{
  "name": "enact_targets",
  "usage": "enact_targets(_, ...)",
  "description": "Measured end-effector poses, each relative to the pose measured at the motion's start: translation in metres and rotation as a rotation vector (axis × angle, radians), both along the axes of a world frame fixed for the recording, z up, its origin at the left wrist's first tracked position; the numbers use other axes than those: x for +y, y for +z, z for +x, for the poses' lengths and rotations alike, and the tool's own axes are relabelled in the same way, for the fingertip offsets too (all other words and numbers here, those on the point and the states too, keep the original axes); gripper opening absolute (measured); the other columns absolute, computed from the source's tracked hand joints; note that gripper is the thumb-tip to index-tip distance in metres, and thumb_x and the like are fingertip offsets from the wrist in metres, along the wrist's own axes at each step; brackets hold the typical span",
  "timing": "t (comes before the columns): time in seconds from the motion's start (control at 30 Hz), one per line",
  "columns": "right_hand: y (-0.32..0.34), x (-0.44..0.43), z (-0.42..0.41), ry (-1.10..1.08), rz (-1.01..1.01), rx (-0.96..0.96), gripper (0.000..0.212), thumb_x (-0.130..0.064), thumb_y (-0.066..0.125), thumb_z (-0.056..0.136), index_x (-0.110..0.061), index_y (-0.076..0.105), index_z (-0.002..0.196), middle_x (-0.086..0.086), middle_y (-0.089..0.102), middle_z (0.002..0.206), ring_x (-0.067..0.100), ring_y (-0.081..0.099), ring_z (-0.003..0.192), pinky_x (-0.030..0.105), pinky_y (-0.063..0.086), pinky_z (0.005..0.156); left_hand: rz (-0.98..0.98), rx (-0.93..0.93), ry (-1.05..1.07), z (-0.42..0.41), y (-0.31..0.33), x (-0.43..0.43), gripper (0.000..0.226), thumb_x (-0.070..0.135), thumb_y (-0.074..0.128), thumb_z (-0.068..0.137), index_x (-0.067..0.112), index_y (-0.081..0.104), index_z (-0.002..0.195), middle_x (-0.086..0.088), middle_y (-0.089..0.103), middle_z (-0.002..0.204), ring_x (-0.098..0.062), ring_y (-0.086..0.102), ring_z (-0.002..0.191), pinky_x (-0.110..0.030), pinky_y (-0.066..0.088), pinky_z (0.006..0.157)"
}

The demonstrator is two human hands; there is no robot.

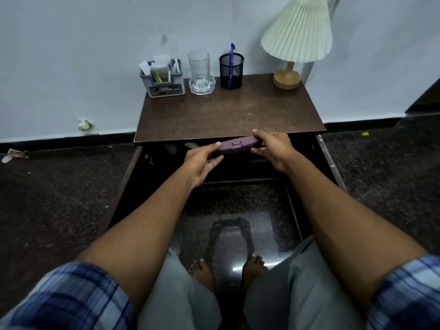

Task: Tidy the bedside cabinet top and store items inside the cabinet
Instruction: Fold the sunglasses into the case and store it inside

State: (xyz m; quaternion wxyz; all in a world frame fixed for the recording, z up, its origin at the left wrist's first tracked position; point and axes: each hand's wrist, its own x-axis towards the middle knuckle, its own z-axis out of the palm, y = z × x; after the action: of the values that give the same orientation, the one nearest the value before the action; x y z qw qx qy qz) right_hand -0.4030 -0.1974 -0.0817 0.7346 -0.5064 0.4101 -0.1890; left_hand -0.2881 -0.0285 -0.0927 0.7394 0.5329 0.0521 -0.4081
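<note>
A flat purple plastic case [237,146] is held level just below the front edge of the brown cabinet top [226,115], in front of the dark open cabinet interior [238,167]. My left hand [202,163] grips its left end with thumb on top. My right hand [273,148] grips its right end. Both cabinet doors [126,182] stand open to either side. At the back of the top stand a grey organiser box [164,79], a clear glass [201,72] on a glass dish, a black mesh pen holder [231,71] with a blue pen, and a lamp [296,41].
The cabinet stands against a pale wall on a dark speckled floor [59,198]. My bare feet [228,270] and knees are right in front of the opening. Pale items lie dimly inside the cabinet at upper left [181,146]. Small litter lies on the floor at far left.
</note>
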Motion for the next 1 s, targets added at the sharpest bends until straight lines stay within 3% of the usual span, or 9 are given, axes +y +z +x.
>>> enact_targets(0.17,-0.017,-0.011,-0.036,-0.04,0.012,0.096,0.014,-0.008,0.074,0.089,0.002,0.065,0.092,0.015,0.065,0.091,0.029,0.07,0.077,0.031,0.063,0.067,0.092,-0.05,0.003,-0.032,-0.027,-0.018,0.011,-0.004,0.072,0.084,0.001,0.063,0.086,-0.015,0.066,0.097,-0.027,0.067,0.104,-0.032,0.061,0.081)
enact_targets(0.27,-0.025,-0.019,-0.048,-0.077,0.005,0.117,0.017,-0.002,0.072,0.088,0.005,0.066,0.102,0.017,0.065,0.094,0.026,0.07,0.077,0.029,0.061,0.06,0.104,-0.086,0.011,-0.044,-0.042,-0.03,0.026,-0.009,0.069,0.085,-0.009,0.06,0.11,-0.016,0.062,0.097,-0.029,0.066,0.101,-0.033,0.06,0.085)
enact_targets(0.33,-0.03,-0.024,-0.052,-0.077,0.001,0.138,0.009,0.001,0.07,0.088,0.001,0.065,0.097,0.015,0.064,0.091,0.024,0.067,0.077,0.026,0.06,0.055,0.118,-0.101,-0.007,-0.044,-0.051,-0.04,0.04,-0.011,0.066,0.086,-0.013,0.054,0.123,-0.017,0.063,0.101,-0.028,0.066,0.099,-0.034,0.058,0.089)
enact_targets(0.47,-0.051,-0.04,-0.049,-0.101,0.012,0.175,0.013,0.003,0.07,0.087,-0.008,0.063,0.091,0.013,0.063,0.096,0.024,0.065,0.087,0.026,0.059,0.054,0.151,-0.123,-0.018,-0.036,-0.067,-0.059,0.04,-0.014,0.063,0.087,-0.008,0.056,0.126,-0.022,0.062,0.113,-0.026,0.066,0.094,-0.023,0.06,0.074)
enact_targets(0.57,-0.075,-0.054,-0.041,-0.167,-0.025,0.184,0.025,0.001,0.073,0.086,-0.008,0.062,0.107,0.014,0.064,0.106,0.022,0.065,0.092,0.03,0.062,0.065,0.168,-0.135,-0.005,-0.028,-0.081,-0.076,0.038,-0.014,0.059,0.089,-0.01,0.055,0.127,-0.022,0.061,0.11,-0.02,0.065,0.084,-0.019,0.059,0.07)
enact_targets(0.73,-0.109,-0.076,-0.022,-0.236,-0.278,0.378,0.036,-0.018,0.079,0.072,-0.016,0.069,0.106,0.007,0.072,0.102,0.025,0.072,0.094,0.043,0.06,0.088,0.277,-0.18,-0.08,-0.027,-0.106,-0.112,0.045,-0.013,0.059,0.086,0.004,0.058,0.128,-0.007,0.063,0.089,-0.015,0.062,0.075,-0.02,0.055,0.07)
enact_targets(0.83,-0.122,-0.085,-0.013,-0.182,-0.367,0.453,0.026,-0.024,0.075,0.076,-0.017,0.065,0.099,0.004,0.071,0.099,0.022,0.07,0.091,0.034,0.058,0.088,0.383,-0.279,-0.199,-0.023,-0.121,-0.134,0.039,-0.003,0.065,0.082,0.009,0.062,0.119,-0.008,0.068,0.096,-0.022,0.068,0.086,-0.031,0.058,0.075)
enact_targets(0.93,-0.133,-0.096,-0.006,-0.197,-0.354,0.457,0.054,-0.038,0.068,0.067,-0.005,0.068,0.109,0.014,0.073,0.107,0.03,0.071,0.097,0.042,0.059,0.088,0.457,-0.336,-0.282,-0.019,-0.129,-0.152,0.032,0.005,0.07,0.079,0.007,0.064,0.111,-0.013,0.071,0.106,-0.027,0.07,0.1,-0.039,0.059,0.086)
enact_targets(1.0,-0.143,-0.104,0.0,-0.191,-0.316,0.459,0.053,-0.034,0.065,0.068,-0.001,0.068,0.11,0.018,0.073,0.107,0.034,0.071,0.098,0.045,0.06,0.087,0.477,-0.313,-0.346,-0.018,-0.133,-0.163,0.023,0.006,0.068,0.083,0.006,0.059,0.104,-0.014,0.068,0.107,-0.025,0.069,0.105,-0.037,0.06,0.084)
